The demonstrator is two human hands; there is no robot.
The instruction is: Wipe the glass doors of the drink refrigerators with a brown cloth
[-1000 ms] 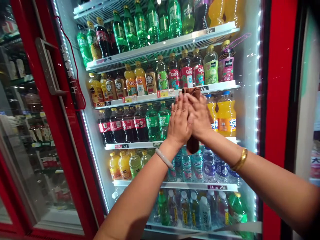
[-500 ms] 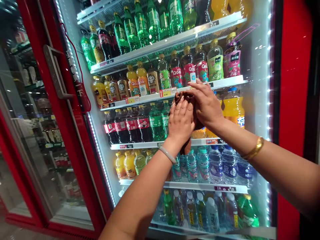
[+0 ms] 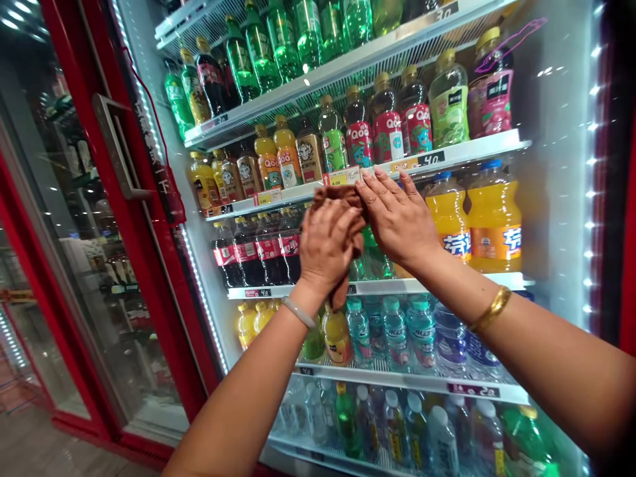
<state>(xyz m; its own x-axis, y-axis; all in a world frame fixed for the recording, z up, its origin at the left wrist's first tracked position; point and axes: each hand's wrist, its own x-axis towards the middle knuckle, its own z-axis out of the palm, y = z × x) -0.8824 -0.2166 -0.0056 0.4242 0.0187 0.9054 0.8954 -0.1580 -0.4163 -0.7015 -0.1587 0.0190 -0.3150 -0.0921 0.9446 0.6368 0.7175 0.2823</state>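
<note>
My left hand point(image 3: 325, 242) lies over a crumpled brown cloth point(image 3: 340, 194), its fingers bent onto the folds. The cloth rests against the glass front of a drinks fridge, and one end hangs below my palm. Beside it, on the right, my right hand point(image 3: 400, 218) is stretched out with its palm towards the glass. Its fingertips are close to the cloth's right edge; whether they touch it is hard to tell. Behind the hands are green soda bottles point(image 3: 375, 255) and a shelf edge with a yellow price tag point(image 3: 338, 180).
Shelves of bottles fill the fridge, including orange soda point(image 3: 494, 218) and turquoise-capped drinks point(image 3: 396, 331). A metal door handle point(image 3: 116, 149) stands out from the red frame point(image 3: 171, 291) on the left. Purple scribbled lines point(image 3: 514, 46) show at the upper right.
Both hands and the cloth have moved left across the fridge front. My right hand, earlier overlapping the cloth, now lies more to its side. The camera view has shifted and come closer.
</note>
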